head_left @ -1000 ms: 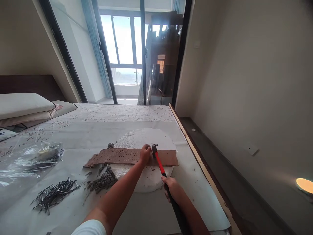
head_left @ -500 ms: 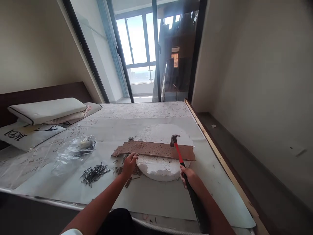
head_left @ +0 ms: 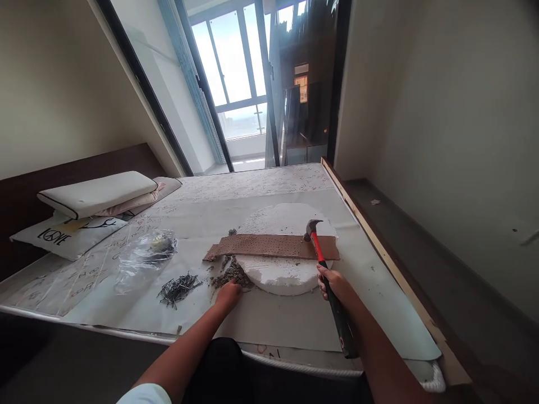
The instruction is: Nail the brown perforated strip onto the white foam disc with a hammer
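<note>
we grip the hammer in our right hand toward the bed's right edge — left hand at the rubble, hold unclear

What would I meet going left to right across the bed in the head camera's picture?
Cushion with LOVE lettering → clear plastic bag → pile of nails → left hand → right hand gripping the hammer.
</note>
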The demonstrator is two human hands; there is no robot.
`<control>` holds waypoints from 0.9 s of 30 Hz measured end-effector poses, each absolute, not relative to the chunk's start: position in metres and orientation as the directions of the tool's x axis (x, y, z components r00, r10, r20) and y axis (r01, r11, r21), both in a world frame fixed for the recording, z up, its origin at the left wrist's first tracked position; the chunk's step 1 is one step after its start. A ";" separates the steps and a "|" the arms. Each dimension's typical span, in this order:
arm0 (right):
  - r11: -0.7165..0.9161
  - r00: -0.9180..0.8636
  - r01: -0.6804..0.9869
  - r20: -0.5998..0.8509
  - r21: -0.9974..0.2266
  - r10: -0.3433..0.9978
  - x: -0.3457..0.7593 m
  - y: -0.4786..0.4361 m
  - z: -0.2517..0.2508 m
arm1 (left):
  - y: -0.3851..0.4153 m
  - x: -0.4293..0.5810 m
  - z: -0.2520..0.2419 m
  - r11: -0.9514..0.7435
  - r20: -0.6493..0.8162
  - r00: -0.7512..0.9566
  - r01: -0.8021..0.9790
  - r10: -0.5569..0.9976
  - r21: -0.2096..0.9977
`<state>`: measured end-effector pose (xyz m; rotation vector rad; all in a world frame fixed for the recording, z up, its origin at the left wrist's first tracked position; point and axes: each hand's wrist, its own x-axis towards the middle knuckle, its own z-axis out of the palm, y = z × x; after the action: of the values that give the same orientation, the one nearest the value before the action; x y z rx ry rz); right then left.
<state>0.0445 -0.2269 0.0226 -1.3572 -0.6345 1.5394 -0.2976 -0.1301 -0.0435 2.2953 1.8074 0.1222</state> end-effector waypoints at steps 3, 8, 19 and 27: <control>-0.416 0.065 -0.324 -0.459 -0.850 0.886 0.046 -0.226 0.026 | -0.127 -0.292 -0.044 -0.250 -0.040 0.266 0.940 0.963 0.231; -0.406 0.071 -0.311 -0.447 -0.859 0.892 0.052 -0.226 0.032 | -0.130 -0.291 -0.030 -0.336 -0.029 0.344 0.931 0.939 0.144; -0.361 0.134 -0.273 -0.407 -0.892 0.904 0.062 -0.221 0.035 | -0.136 -0.254 0.027 -0.420 -0.009 0.455 0.830 0.891 0.367; -0.336 0.130 -0.271 -0.380 -0.902 0.916 0.063 -0.215 0.028 | -0.127 -0.182 0.065 -0.406 0.051 0.465 0.710 0.884 0.575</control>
<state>0.0632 -0.2154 0.0277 -1.3579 -0.6940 1.4362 -0.1818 -0.1269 0.0646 2.2361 1.3266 0.4826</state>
